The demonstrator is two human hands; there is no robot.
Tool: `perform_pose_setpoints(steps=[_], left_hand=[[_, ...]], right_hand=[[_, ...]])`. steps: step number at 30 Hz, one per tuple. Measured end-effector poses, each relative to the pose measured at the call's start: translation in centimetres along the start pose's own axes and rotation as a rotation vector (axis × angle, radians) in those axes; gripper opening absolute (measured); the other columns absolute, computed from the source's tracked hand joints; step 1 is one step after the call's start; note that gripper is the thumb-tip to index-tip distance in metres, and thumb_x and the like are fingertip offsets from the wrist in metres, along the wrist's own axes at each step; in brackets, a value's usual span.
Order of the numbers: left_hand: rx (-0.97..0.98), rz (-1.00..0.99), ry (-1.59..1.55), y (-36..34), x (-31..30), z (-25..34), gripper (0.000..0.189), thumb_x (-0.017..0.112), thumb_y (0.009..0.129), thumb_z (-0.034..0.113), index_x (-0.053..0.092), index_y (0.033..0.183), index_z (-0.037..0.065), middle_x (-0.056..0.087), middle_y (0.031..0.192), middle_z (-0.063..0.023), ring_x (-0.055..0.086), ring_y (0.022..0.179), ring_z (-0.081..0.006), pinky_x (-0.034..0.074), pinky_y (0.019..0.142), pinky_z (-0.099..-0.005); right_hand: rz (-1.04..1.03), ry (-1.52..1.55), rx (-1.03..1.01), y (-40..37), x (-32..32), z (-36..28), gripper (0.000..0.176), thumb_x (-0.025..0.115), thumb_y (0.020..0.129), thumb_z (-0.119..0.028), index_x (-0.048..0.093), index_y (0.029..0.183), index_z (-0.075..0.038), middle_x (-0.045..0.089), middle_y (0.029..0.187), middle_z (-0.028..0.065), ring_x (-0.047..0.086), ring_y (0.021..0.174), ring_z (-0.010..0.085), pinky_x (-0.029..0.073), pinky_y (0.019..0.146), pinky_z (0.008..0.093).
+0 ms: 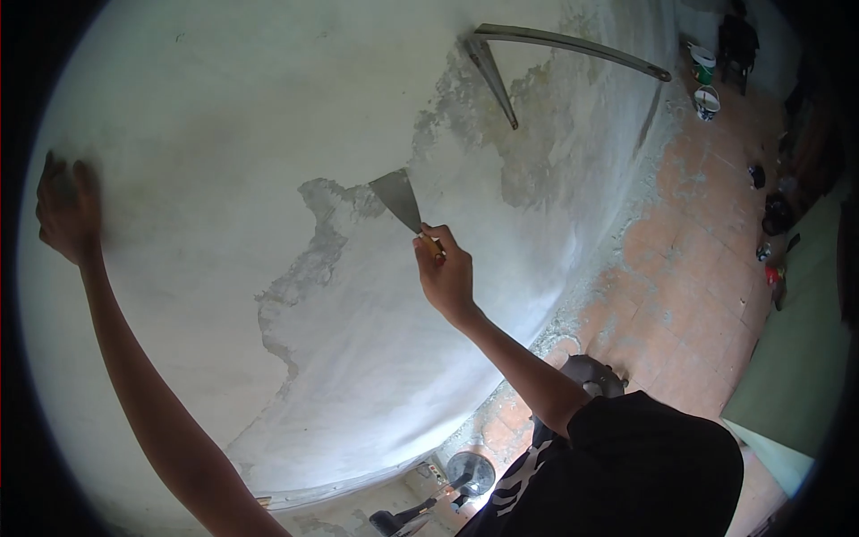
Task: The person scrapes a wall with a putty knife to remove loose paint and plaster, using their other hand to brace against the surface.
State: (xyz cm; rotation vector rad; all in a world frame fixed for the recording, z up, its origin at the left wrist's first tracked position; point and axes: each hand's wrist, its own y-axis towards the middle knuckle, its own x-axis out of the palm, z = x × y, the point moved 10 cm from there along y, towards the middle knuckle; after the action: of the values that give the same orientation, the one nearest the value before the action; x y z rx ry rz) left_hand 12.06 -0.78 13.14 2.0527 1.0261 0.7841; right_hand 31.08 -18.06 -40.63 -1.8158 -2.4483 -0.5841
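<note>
My right hand point(445, 273) is closed round the short handle of a scraper point(398, 199). The scraper's wide metal blade lies against the wall point(224, 116), its edge at the border of a rough grey patch point(327, 228) where the surface layer has come off. At the far left my left hand point(70, 206) rests on the wall with its fingers apart and nothing in it. Another bare patch point(528, 143) shows on the wall to the upper right of the blade.
A metal bracket point(573, 43) sticks out from the wall above my right hand. Buckets point(703, 64) and a dark chair point(738, 45) stand at the upper right. Debris lies along the tiled floor point(671, 295). A round-based stand point(470, 473) is below, near a green sheet point(796, 349).
</note>
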Motion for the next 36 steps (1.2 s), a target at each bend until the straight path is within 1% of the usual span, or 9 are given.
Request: perform_pose_setpoints(steps=[8,10,16,20,24,29,30,31,36], left_hand=[[0.159,0.092,0.089,-0.8,1.9,-2.0,0.042,0.06,0.089,0.043,0.062,0.121,0.018,0.067,0.114,-0.0022,0.065,0.1,-0.0232,0.052,0.086,-0.0312],[0.117,0.13,-0.126,-1.7,4.1,-4.9,0.04,0.06,0.09,0.043,0.062,0.121,0.017,0.066,0.115,-0.0015,0.065,0.1,-0.0219,0.053,0.085,-0.0331],[-0.044,-0.126,-0.098,-1.0,0.1,1.8,0.054,0.054,0.085,0.044,0.053,0.12,0.002,0.049,0.136,-0.0138,0.05,0.115,-0.0306,0.036,0.091,-0.0507],[-0.061,-0.161,-0.172,-1.5,2.1,0.1,0.062,0.048,0.087,0.052,0.052,0.124,0.002,0.049,0.137,-0.014,0.05,0.114,-0.0311,0.035,0.092,-0.0513],[0.201,0.119,0.083,-1.8,2.7,-1.7,0.04,0.061,0.089,0.042,0.062,0.12,0.017,0.067,0.112,-0.0021,0.066,0.098,-0.0232,0.052,0.086,-0.0309],[0.026,-0.029,0.103,0.0,-0.7,1.0,0.049,0.057,0.086,0.049,0.055,0.128,0.025,0.062,0.122,0.004,0.058,0.111,-0.0234,0.045,0.092,-0.042],[-0.011,-0.03,0.099,-0.1,-0.8,1.0,0.05,0.055,0.085,0.05,0.054,0.129,0.026,0.06,0.125,0.0055,0.056,0.115,-0.0229,0.043,0.093,-0.0441],[-0.049,-0.026,0.086,-0.1,-0.8,0.9,0.051,0.053,0.085,0.051,0.053,0.129,0.027,0.058,0.127,0.007,0.053,0.118,-0.0224,0.041,0.094,-0.0462],[-0.053,-0.027,0.079,-0.2,-1.1,1.4,0.048,0.052,0.085,0.05,0.054,0.127,0.026,0.058,0.126,0.0076,0.053,0.118,-0.0221,0.04,0.095,-0.0455]], right_hand=[[0.081,0.106,-0.074,-0.4,0.1,0.4,0.014,0.06,0.091,-0.013,0.055,0.102,-0.004,0.066,0.081,0.0166,0.066,0.07,0.0317,0.05,0.06,0.0361],[0.047,0.074,-0.047,-0.2,0.5,0.7,0.017,0.06,0.092,-0.014,0.055,0.105,-0.004,0.067,0.081,0.0141,0.062,0.061,0.0184,0.047,0.056,0.0289],[0.056,0.024,-0.117,-1.3,-0.6,0.3,0.017,0.062,0.09,-0.014,0.054,0.102,-0.003,0.066,0.082,0.0146,0.064,0.064,0.0279,0.049,0.057,0.0337],[-0.046,0.022,0.025,0.6,-0.1,-0.2,0.015,0.06,0.09,-0.015,0.055,0.1,-0.006,0.063,0.078,0.0166,0.063,0.072,0.0377,0.05,0.062,0.0421],[0.006,0.033,-0.057,-0.3,-0.7,1.7,0.012,0.061,0.09,-0.015,0.057,0.099,-0.007,0.066,0.081,0.0151,0.065,0.076,0.0365,0.051,0.062,0.0399],[-0.049,-0.068,-0.013,0.8,-0.4,0.3,0.015,0.061,0.091,-0.018,0.057,0.097,-0.005,0.067,0.082,0.0146,0.065,0.071,0.0355,0.051,0.061,0.0372],[0.07,-0.013,-0.164,1.5,-1.0,-1.3,0.016,0.061,0.091,-0.018,0.056,0.096,-0.004,0.066,0.077,0.0136,0.064,0.065,0.0311,0.048,0.057,0.0352],[0.002,-0.021,-0.087,1.3,-0.5,-0.7,0.016,0.061,0.091,-0.018,0.056,0.095,-0.003,0.067,0.079,0.0139,0.064,0.063,0.0282,0.048,0.056,0.0342],[-0.065,-0.104,-0.056,-1.3,-0.2,1.3,0.016,0.062,0.091,-0.017,0.056,0.096,-0.003,0.068,0.081,0.0143,0.064,0.059,0.0218,0.046,0.053,0.0315]])
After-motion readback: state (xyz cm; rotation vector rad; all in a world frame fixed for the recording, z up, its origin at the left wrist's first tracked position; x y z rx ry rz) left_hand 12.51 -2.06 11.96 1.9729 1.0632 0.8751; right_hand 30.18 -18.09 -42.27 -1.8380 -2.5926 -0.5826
